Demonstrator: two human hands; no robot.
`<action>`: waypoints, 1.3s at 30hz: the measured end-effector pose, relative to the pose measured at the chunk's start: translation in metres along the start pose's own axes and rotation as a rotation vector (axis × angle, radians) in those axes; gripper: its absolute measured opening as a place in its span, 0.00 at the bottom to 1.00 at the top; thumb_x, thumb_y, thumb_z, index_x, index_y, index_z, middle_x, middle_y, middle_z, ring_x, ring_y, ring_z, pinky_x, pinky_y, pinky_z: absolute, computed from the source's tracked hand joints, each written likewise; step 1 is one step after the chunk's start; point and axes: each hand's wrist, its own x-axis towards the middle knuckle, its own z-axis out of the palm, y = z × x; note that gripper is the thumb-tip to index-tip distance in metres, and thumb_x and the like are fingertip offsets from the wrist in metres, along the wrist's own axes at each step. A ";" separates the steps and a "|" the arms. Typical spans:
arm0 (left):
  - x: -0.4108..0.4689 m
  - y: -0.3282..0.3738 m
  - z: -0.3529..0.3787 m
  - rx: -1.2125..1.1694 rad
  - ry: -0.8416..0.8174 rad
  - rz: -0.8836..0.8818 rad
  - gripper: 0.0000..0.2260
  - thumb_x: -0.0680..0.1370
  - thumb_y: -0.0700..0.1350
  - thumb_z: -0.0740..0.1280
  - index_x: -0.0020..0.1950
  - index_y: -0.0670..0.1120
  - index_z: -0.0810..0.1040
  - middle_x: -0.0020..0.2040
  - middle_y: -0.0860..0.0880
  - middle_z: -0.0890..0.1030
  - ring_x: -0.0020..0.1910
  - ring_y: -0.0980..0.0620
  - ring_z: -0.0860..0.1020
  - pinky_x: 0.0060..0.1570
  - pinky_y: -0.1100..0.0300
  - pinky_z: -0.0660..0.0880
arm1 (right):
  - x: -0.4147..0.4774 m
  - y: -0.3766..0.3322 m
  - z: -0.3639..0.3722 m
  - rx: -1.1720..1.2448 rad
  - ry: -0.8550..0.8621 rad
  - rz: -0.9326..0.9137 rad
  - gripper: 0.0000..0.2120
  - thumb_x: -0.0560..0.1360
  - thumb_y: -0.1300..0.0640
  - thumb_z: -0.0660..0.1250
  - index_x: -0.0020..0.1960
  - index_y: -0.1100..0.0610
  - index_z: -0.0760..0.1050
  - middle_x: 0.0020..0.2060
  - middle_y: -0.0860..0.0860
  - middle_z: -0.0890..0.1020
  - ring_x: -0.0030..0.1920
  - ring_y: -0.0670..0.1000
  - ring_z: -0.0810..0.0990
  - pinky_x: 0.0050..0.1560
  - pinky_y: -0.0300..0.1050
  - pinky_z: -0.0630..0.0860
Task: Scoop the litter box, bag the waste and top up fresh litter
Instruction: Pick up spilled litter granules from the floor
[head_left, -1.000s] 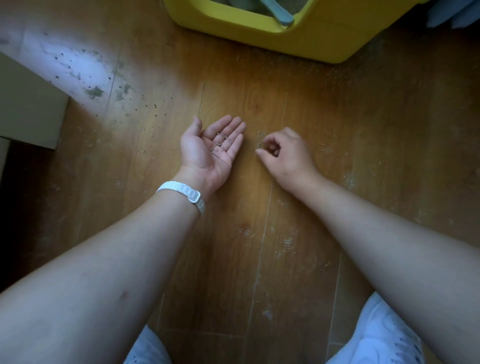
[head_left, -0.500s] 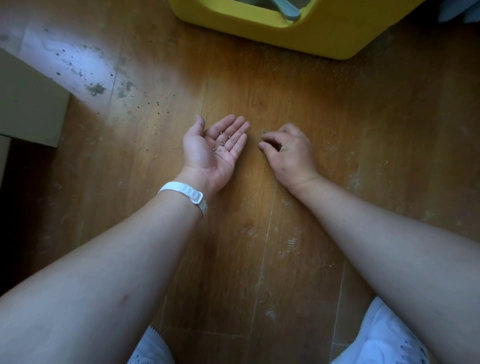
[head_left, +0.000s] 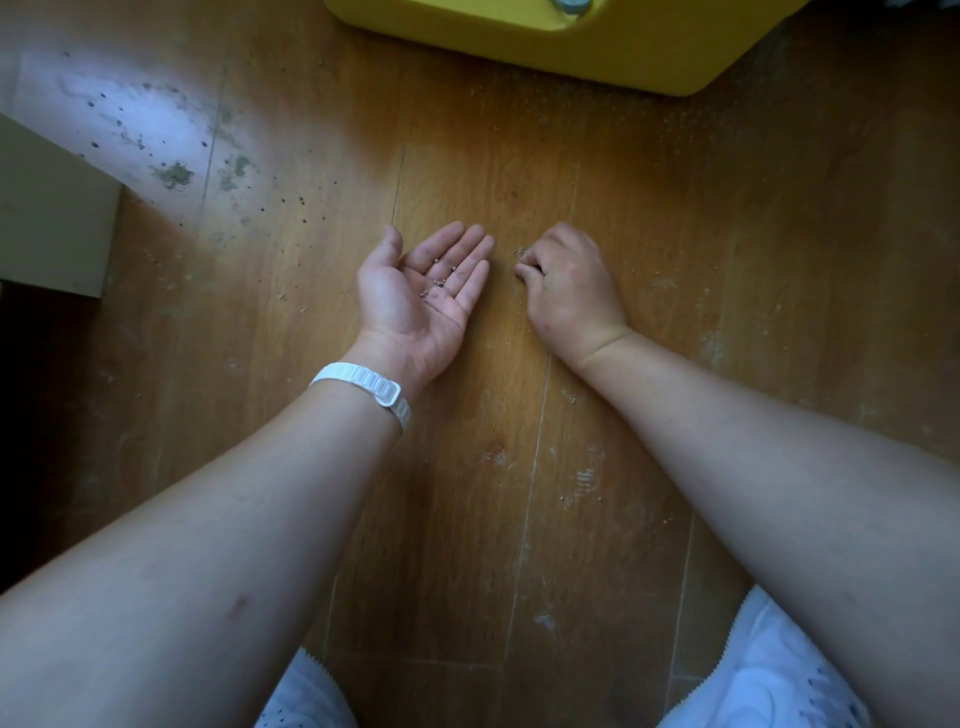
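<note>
On the brown wooden plank floor (head_left: 519, 467), the yellow plastic litter box (head_left: 597, 47) sits at the far edge. The left hand (head_left: 415, 296) lies palm up with fingers straight, cradling small grey litter grains (head_left: 441, 280). Just to its right, the right hand (head_left: 569, 283) curls over stray floor grains (head_left: 519, 253); I cannot tell whether it has pinched any. This looks like spill cleanup, and next comes a fine pinch to pick up the stray grains.

Bare-armed from wrist up, as far as visible. Wearing a white segmented wristband (head_left: 363, 391) with rounded clasp on the left wrist — and white shoes (head_left: 769, 680), perforated at the toe, zigzag-edged, cropped below.
</note>
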 end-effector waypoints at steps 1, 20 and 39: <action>0.000 0.000 0.000 0.001 0.001 0.000 0.29 0.83 0.58 0.52 0.59 0.34 0.77 0.56 0.36 0.82 0.57 0.40 0.82 0.61 0.50 0.76 | 0.002 0.000 0.000 -0.022 -0.018 -0.012 0.03 0.73 0.65 0.67 0.40 0.64 0.78 0.41 0.59 0.78 0.44 0.61 0.77 0.48 0.45 0.69; -0.009 -0.010 0.006 0.012 -0.014 -0.035 0.30 0.83 0.59 0.52 0.61 0.33 0.77 0.54 0.33 0.82 0.55 0.35 0.81 0.61 0.42 0.75 | -0.023 -0.075 -0.017 0.296 -0.041 0.011 0.04 0.74 0.61 0.67 0.43 0.61 0.78 0.45 0.57 0.78 0.47 0.57 0.77 0.50 0.51 0.74; -0.012 -0.004 -0.004 -0.033 0.048 0.015 0.29 0.83 0.58 0.51 0.59 0.34 0.77 0.55 0.36 0.83 0.58 0.41 0.81 0.62 0.51 0.75 | 0.005 0.009 -0.022 0.118 -0.124 0.110 0.07 0.75 0.55 0.71 0.49 0.58 0.82 0.46 0.50 0.78 0.46 0.47 0.75 0.48 0.39 0.72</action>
